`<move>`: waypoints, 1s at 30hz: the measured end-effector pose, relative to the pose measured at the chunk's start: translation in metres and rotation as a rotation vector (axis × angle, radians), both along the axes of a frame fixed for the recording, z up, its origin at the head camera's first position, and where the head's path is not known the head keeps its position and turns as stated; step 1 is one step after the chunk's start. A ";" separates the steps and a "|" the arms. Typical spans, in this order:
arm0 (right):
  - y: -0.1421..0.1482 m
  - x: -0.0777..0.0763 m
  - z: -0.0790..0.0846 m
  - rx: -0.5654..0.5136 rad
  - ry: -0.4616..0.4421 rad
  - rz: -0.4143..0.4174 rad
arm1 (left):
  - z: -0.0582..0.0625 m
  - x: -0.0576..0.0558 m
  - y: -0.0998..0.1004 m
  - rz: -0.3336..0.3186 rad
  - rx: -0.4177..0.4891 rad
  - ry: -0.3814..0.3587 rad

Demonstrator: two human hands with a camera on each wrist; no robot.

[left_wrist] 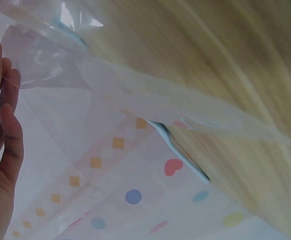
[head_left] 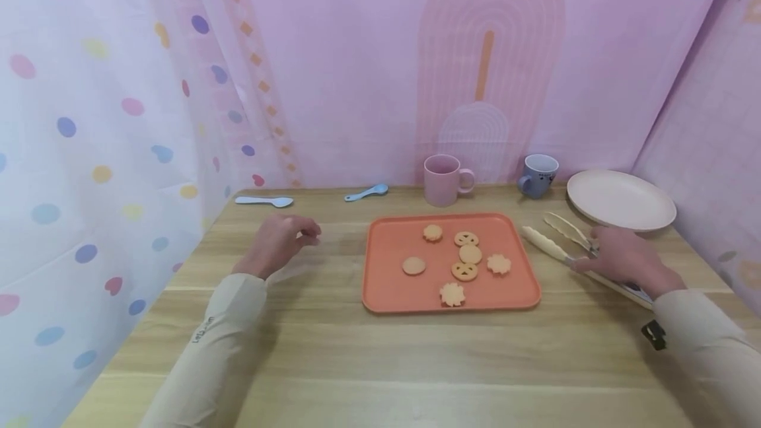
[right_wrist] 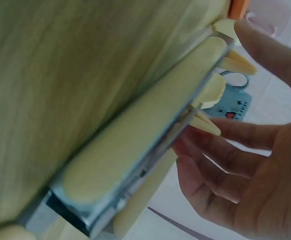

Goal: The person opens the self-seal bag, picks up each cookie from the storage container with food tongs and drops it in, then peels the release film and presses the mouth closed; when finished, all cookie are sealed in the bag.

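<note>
My left hand point(head_left: 278, 244) is left of the orange tray point(head_left: 386, 292), its fingers bent together. In the left wrist view, thumb and fingertips pinch a clear plastic bag point(left_wrist: 45, 62), which hangs across the view and hardly shows from the head. At the right, my right hand point(head_left: 630, 259) grips a pair of tongs point(head_left: 545, 243) with cream tips and metal arms. The tongs lie along the table with tips spread toward the tray. In the right wrist view the thumb is on one side of the tongs point(right_wrist: 145, 125) and the fingers on the other.
Several cookies point(head_left: 413, 265) lie on the tray, some round, some flower-shaped, some with faces. Behind it stand a pink mug point(head_left: 441, 183) and a blue-grey mug point(head_left: 540, 177). A cream plate point(head_left: 621, 200) is back right. Two pale blue spoons point(head_left: 365, 193) lie near the back edge.
</note>
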State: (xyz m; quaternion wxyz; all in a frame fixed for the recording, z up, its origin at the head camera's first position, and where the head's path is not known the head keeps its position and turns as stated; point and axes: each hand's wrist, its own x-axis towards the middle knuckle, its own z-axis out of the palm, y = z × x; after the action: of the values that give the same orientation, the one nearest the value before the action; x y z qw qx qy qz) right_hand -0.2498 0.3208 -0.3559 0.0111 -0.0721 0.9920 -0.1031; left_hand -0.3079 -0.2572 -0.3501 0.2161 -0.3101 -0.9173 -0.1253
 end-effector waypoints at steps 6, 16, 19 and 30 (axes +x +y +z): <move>-0.002 -0.001 -0.003 -0.027 -0.020 -0.056 | -0.002 0.000 -0.003 0.004 -0.007 -0.011; 0.004 -0.007 -0.006 -0.142 0.033 -0.075 | -0.004 0.001 -0.004 -0.013 0.021 -0.019; 0.000 -0.008 0.001 -0.185 0.101 -0.027 | -0.005 0.002 -0.004 -0.013 0.037 -0.021; -0.014 -0.006 0.017 -0.272 0.133 0.177 | -0.007 0.000 -0.004 -0.019 0.058 -0.046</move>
State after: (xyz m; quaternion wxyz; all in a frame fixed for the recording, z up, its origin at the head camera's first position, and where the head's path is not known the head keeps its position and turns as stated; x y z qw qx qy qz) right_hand -0.2556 0.3073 -0.3391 -0.0552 -0.1667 0.9572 -0.2301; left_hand -0.3080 -0.2614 -0.3566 0.2025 -0.3095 -0.9151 -0.1609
